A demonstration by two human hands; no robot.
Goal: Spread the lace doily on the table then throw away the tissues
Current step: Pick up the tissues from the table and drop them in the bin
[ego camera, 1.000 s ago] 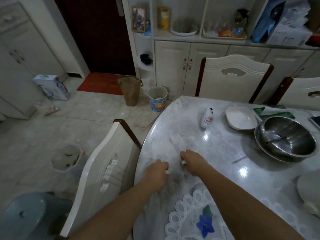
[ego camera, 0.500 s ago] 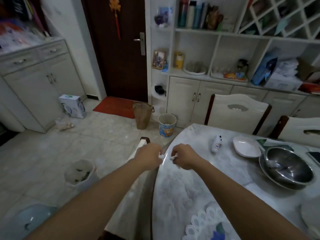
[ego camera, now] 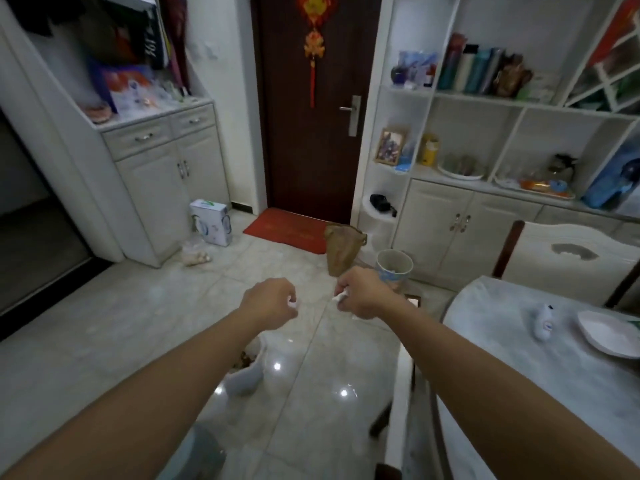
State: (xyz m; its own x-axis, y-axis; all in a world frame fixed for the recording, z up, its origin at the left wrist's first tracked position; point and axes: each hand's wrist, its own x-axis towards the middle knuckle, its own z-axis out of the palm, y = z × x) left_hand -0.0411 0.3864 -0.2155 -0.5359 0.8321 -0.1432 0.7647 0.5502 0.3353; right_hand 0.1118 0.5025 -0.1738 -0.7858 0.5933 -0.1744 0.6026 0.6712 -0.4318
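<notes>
We have a tissue [ego camera: 293,304] pinched in our closed left hand [ego camera: 272,302] and another [ego camera: 340,297] in our closed right hand [ego camera: 360,293], both held over the floor beside the desk [ego camera: 519,341]. The doily is out of view; binning remains, probably in the bin [ego camera: 247,370] below.

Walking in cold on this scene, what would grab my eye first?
Two bare arms reach out over the shiny tiled floor, the left hand and right hand each closed on a small white tissue. Behind them stands a dark door with a red hanging ornament. A white bin sits on the floor just under the left forearm.
</notes>
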